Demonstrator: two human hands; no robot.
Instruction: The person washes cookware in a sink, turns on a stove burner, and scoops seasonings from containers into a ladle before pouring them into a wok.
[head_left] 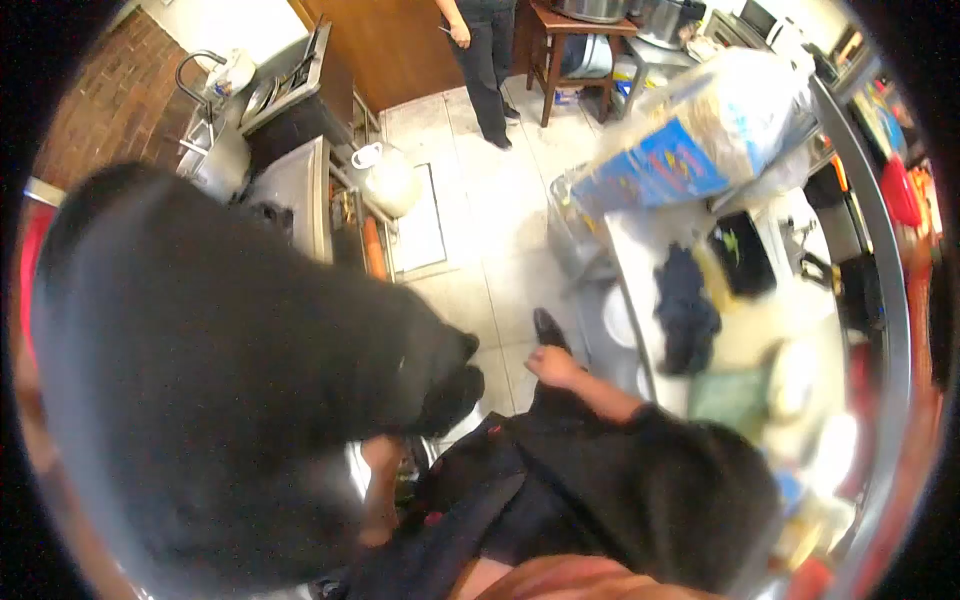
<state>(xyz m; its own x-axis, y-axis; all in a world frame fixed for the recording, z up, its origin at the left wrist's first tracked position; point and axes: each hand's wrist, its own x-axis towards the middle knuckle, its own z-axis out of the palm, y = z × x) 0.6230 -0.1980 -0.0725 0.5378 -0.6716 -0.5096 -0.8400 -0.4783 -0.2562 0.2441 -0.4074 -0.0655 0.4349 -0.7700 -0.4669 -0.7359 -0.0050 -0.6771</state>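
My right hand is held out in front of my dark clothing, above the tiled floor and near the white worktop. Its fingers look curled in, and I see nothing in them. Low on the left, my left hand is partly covered by a person in black standing very close. The fingers of that hand are hidden. On the worktop beside my right arm lie a crumpled dark cloth, a green board and a black tray with a bit of green on it.
A large clear plastic bag with a blue label bulges over the worktop's far end. Ahead, another person stands holding a thin object. A wooden stool bears a metal pot. At left are a tap and a white round container.
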